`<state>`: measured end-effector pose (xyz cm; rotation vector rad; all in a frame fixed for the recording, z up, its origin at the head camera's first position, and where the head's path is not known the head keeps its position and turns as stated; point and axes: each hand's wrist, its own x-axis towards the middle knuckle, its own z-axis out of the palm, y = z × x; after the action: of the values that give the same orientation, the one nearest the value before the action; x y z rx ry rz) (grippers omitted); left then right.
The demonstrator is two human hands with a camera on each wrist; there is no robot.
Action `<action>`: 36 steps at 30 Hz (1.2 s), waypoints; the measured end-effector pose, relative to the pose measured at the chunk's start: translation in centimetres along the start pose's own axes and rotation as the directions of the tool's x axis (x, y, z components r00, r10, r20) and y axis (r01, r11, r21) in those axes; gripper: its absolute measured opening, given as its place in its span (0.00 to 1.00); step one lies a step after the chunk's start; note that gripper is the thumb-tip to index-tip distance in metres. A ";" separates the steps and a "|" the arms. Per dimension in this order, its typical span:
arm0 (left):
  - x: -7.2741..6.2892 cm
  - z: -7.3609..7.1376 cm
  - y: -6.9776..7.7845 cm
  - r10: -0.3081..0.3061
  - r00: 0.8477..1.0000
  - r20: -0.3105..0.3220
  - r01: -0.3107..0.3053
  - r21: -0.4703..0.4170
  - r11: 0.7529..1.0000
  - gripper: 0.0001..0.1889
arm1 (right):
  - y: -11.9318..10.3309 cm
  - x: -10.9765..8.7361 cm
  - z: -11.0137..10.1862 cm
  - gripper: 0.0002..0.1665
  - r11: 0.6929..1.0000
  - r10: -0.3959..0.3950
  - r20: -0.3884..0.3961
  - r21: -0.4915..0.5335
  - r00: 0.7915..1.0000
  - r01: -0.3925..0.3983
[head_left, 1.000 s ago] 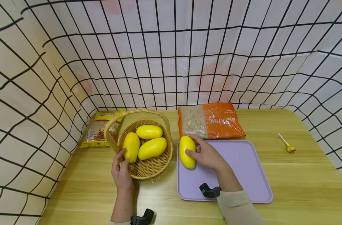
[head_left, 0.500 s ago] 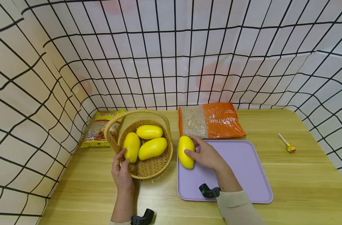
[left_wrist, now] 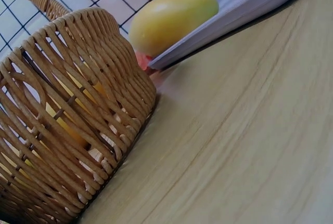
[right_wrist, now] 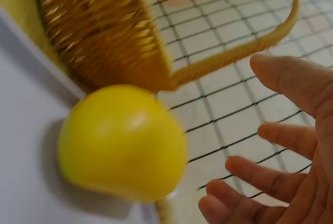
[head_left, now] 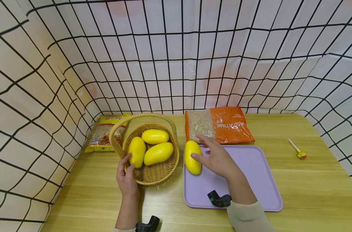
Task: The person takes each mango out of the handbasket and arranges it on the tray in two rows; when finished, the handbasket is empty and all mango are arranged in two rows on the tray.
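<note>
"What is seen on the worktop (head_left: 309,193)?"
"A purple tray (head_left: 251,167), with a basket (head_left: 152,179) to its left. The basket's near left rim is touched by the left hand (head_left: 128,181); whether its fingers grip cannot be told."
"And the right hand (head_left: 219,161)?"
"Its fingers are spread wide. Nothing is held. Beside them, one yellow mango (head_left: 193,165) is seen at the tray's far left."

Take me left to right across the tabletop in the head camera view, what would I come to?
Yellow-edged bag, wicker basket, the yellow mango-like item outside it, right hand, lollipop.
</note>
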<state>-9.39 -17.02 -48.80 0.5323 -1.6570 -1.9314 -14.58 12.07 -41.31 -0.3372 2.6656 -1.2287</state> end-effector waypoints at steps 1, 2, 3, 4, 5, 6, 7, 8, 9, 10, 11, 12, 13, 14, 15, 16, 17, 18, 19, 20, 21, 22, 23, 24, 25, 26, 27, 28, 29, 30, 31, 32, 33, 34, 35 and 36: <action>0.0 0.0 0.0 0.003 1.000 0.003 -0.003 -0.004 1.000 0.20 | -0.4 -0.2 -0.1 0.46 1.000 -0.024 0.005 0.015 1.000 0.024; 0.0 -0.1 0.0 0.004 1.000 0.005 -0.004 -0.006 1.000 0.20 | -0.8 -0.5 -0.1 0.45 0.998 -0.055 0.016 0.032 0.998 0.054; 0.0 -0.1 0.0 0.005 1.000 0.007 -0.005 -0.006 1.000 0.20 | -1.2 -0.7 -0.1 0.45 0.996 -0.079 0.027 0.041 0.997 0.078; 0.0 -0.1 0.0 0.006 1.000 0.010 -0.006 -0.008 1.000 0.20 | -1.6 -1.0 -0.1 0.45 0.995 -0.095 0.038 0.043 0.995 0.093; 0.1 -0.1 0.0 0.005 1.000 0.011 -0.005 -0.006 1.000 0.20 | -2.0 -1.2 0.0 0.45 0.993 -0.115 0.052 0.043 0.992 0.112; 0.1 -0.1 0.0 0.003 1.000 0.012 -0.003 -0.006 1.000 0.20 | -2.4 -1.5 0.2 0.44 0.990 -0.135 0.066 0.039 0.989 0.133; 0.1 -0.1 0.0 -0.001 1.000 0.014 0.001 -0.005 1.000 0.20 | -2.8 -1.7 0.4 0.44 0.988 -0.153 0.080 0.031 0.985 0.151; 0.0 -0.1 -0.1 -0.004 1.000 0.013 0.004 -0.002 1.000 0.19 | -3.2 -1.9 0.7 0.44 0.984 -0.179 0.094 0.023 0.979 0.178; 0.0 -0.1 -0.1 -0.006 1.000 0.014 0.006 0.000 1.000 0.19 | -3.6 -2.0 1.0 0.44 0.978 -0.207 0.106 0.010 0.973 0.207; 0.0 -0.1 -0.1 -0.007 1.000 0.016 0.007 -0.002 1.000 0.19 | -4.0 -2.1 1.4 0.43 0.971 -0.238 0.118 -0.002 0.964 0.240; 0.1 -0.1 -0.1 -0.008 1.000 0.017 0.008 -0.001 1.000 0.19 | -4.3 -2.2 1.8 0.42 0.962 -0.268 0.129 -0.010 0.955 0.271; 0.1 -0.1 -0.1 -0.005 1.000 0.019 0.005 -0.003 1.000 0.19 | -4.7 -2.2 2.3 0.42 0.954 -0.295 0.140 -0.012 0.945 0.299; 0.1 -0.2 -0.2 -0.003 1.000 0.020 0.003 -0.002 1.000 0.19 | -5.0 -2.2 2.8 0.42 0.942 -0.328 0.144 -0.016 0.933 0.334; 0.1 -0.2 -0.2 -0.001 1.000 0.022 0.001 -0.001 1.000 0.19 | -5.3 -2.1 3.4 0.41 0.933 -0.353 0.151 -0.016 0.923 0.359; 0.1 -0.2 -0.2 0.001 1.000 0.024 -0.001 -0.001 1.000 0.19 | -5.6 -1.9 4.0 0.41 0.924 -0.375 0.155 -0.018 0.914 0.382; 0.2 -0.2 -0.2 0.002 1.000 0.025 -0.002 0.003 1.000 0.19 | -5.9 -1.7 4.6 0.41 0.919 -0.386 0.156 -0.017 0.909 0.393; 0.2 -0.2 -0.2 0.003 1.000 0.026 -0.003 0.008 1.000 0.19 | -6.2 -1.5 5.1 0.40 0.916 -0.394 0.157 -0.018 0.906 0.401; 0.2 -0.2 -0.2 0.003 1.000 0.026 -0.003 0.011 1.000 0.19 | -6.4 -1.2 5.7 0.40 0.911 -0.403 0.155 -0.023 0.902 0.412; 0.2 -0.2 -0.2 0.001 1.000 0.027 -0.002 0.013 1.000 0.19 | -6.7 -0.9 6.2 0.40 0.907 -0.409 0.148 -0.043 0.901 0.419; 0.2 -0.2 -0.1 0.001 1.000 0.029 -0.001 0.015 1.000 0.19 | -6.9 -0.6 6.6 0.41 0.909 -0.401 0.148 -0.060 0.904 0.413; 0.2 -0.2 -0.1 0.001 1.000 0.030 -0.001 0.016 1.000 0.19 | -7.1 -0.3 7.0 0.41 0.906 -0.401 0.142 -0.083 0.905 0.415; 0.2 -0.2 -0.1 0.001 1.000 0.031 -0.002 0.016 1.000 0.19 | -7.3 0.1 7.3 0.41 0.907 -0.392 0.137 -0.106 0.909 0.407; 0.2 -0.1 -0.1 0.000 0.999 0.032 -0.001 0.014 1.000 0.19 | -7.4 0.4 7.7 0.41 0.907 -0.384 0.131 -0.130 0.914 0.400; 0.2 -0.1 -0.1 0.000 1.000 0.031 0.000 0.014 1.000 0.19 | -7.5 0.8 8.0 0.41 0.906 -0.376 0.125 -0.157 0.918 0.393; 0.2 -0.1 -0.1 -0.002 1.000 0.031 0.001 0.015 1.000 0.19 | -7.6 1.1 8.3 0.41 0.903 -0.367 0.123 -0.191 0.922 0.385; 0.2 -0.1 -0.1 -0.003 1.000 0.030 0.003 0.015 1.000 0.19 | -7.7 1.5 8.6 0.41 0.899 -0.364 0.122 -0.215 0.923 0.382; 0.2 -0.1 -0.1 -0.005 1.000 0.029 0.004 0.015 1.000 0.19 | -7.7 1.9 8.9 0.41 0.894 -0.358 0.125 -0.240 0.925 0.378; 0.2 -0.2 -0.1 -0.006 1.000 0.029 0.005 0.015 1.000 0.19 | -7.7 2.2 9.1 0.41 0.889 -0.352 0.129 -0.262 0.927 0.375; 0.2 -0.2 -0.1 -0.006 1.000 0.027 0.006 0.015 1.000 0.19 | -7.7 2.5 9.4 0.41 0.883 -0.352 0.133 -0.282 0.927 0.376; 0.2 -0.2 0.0 -0.005 1.000 0.027 0.004 0.014 1.000 0.19 | -7.7 2.8 9.6 0.41 0.875 -0.348 0.141 -0.306 0.927 0.375; 0.2 -0.2 0.0 -0.002 1.000 0.027 0.002 0.014 1.000 0.19 | -7.7 3.1 9.7 0.41 0.869 -0.346 0.148 -0.323 0.927 0.376; 0.2 -0.2 0.0 -0.002 1.000 0.026 0.001 0.015 1.000 0.19 | -7.8 3.3 9.8 0.40 0.865 -0.341 0.155 -0.334 0.927 0.374; 0.1 -0.2 0.0 0.000 1.000 0.026 0.000 0.015 1.000 0.19 | -7.8 3.5 9.9 0.40 0.859 -0.337 0.161 -0.351 0.928 0.373; 0.1 -0.2 0.0 0.001 1.000 0.026 -0.002 0.015 1.000 0.19 | -7.8 3.7 10.0 0.39 0.850 -0.336 0.164 -0.371 0.928 0.373; 0.1 -0.2 0.0 0.003 1.000 0.027 -0.004 0.015 1.000 0.19 | -7.8 3.8 10.0 0.39 0.841 -0.336 0.167 -0.390 0.927 0.375; 0.1 -0.2 0.0 0.005 1.000 0.028 -0.005 0.015 1.000 0.19 | -7.9 4.0 10.0 0.39 0.834 -0.331 0.171 -0.407 0.928 0.373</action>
<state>-9.33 -17.24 -48.82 0.5085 -1.6901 -1.9322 -14.77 -1.27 -42.02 -0.9679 2.8541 -0.6439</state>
